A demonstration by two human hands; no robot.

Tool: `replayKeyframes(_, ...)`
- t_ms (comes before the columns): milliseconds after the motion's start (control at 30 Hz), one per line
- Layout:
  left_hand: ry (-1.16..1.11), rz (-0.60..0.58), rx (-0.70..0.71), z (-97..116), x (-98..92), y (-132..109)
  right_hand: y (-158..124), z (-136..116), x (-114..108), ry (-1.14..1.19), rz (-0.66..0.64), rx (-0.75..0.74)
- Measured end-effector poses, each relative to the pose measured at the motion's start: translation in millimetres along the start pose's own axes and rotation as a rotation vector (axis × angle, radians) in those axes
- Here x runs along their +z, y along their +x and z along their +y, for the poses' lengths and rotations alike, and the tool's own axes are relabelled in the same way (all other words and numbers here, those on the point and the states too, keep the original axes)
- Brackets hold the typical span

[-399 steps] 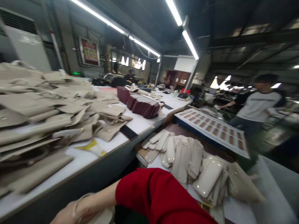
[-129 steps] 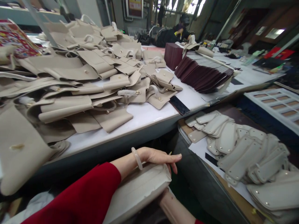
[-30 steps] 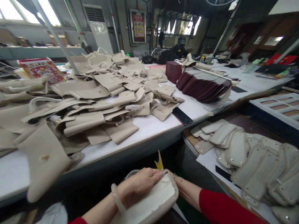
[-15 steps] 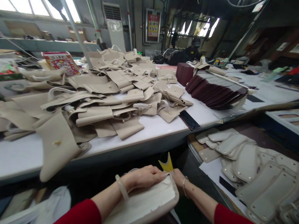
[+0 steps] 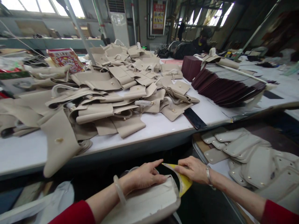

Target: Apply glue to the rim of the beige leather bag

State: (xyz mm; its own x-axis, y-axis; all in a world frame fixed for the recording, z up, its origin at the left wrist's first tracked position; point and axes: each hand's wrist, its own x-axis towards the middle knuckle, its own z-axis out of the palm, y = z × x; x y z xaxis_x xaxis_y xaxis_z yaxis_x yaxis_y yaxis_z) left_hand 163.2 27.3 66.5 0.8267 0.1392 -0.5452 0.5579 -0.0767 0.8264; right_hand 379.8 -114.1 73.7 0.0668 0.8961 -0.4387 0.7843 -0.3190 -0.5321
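Note:
A pale cream bag piece (image 5: 149,202) lies on my lap below the table edge. My left hand (image 5: 143,176) rests on its far end, fingers pressed down and the forefinger stretched out. My right hand (image 5: 192,169) pinches a yellow strip (image 5: 184,183) that curls off the piece's right end. A pale bangle circles my left wrist, a thin metal one my right.
The white table (image 5: 163,124) ahead carries a heap of beige bag parts (image 5: 112,90), a dark phone (image 5: 195,118) near its edge and fanned maroon pieces (image 5: 224,85). Cream panels with studs (image 5: 252,155) lie on a lower bench at right. A seated person (image 5: 196,46) is far back.
The yellow strip stood upright between my hands; now my right hand has drawn it out to the right, away from the piece. My left forefinger has lifted and points forward.

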Motion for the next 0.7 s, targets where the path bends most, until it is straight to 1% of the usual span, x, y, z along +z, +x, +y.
replayKeyframes(33, -0.005, 0.004, 0.003, 1, 0.2, -1, 4, -3, -2, -0.099, 0.077, -0.028)
replayKeyframes(100, -0.006, 0.006, 0.022, 2, 0.8, -3, 11, -10, -6, -0.264, 0.16, -0.111)
replayKeyframes(200, 0.052, 0.022, 0.089, 5, 1.1, -6, 21, -20, -9, -0.433, 0.168, -0.265)
replayKeyframes(300, 0.141, 0.033, 0.183, 9, 0.3, -9, 30, -26, -11, -0.547, 0.171, -0.361)
replayKeyframes(367, 0.17, 0.025, 0.202, 12, -0.3, -11, 33, -27, -11, -0.6, 0.174, -0.397)
replayKeyframes(467, 0.21, 0.019, 0.184, 15, -0.1, -13, 33, -28, -10, -0.648, 0.174, -0.425)
replayKeyframes(700, 0.354, 0.063, 0.177, 22, 5.0, -16, 28, -31, -5, -0.662, 0.15, -0.425)
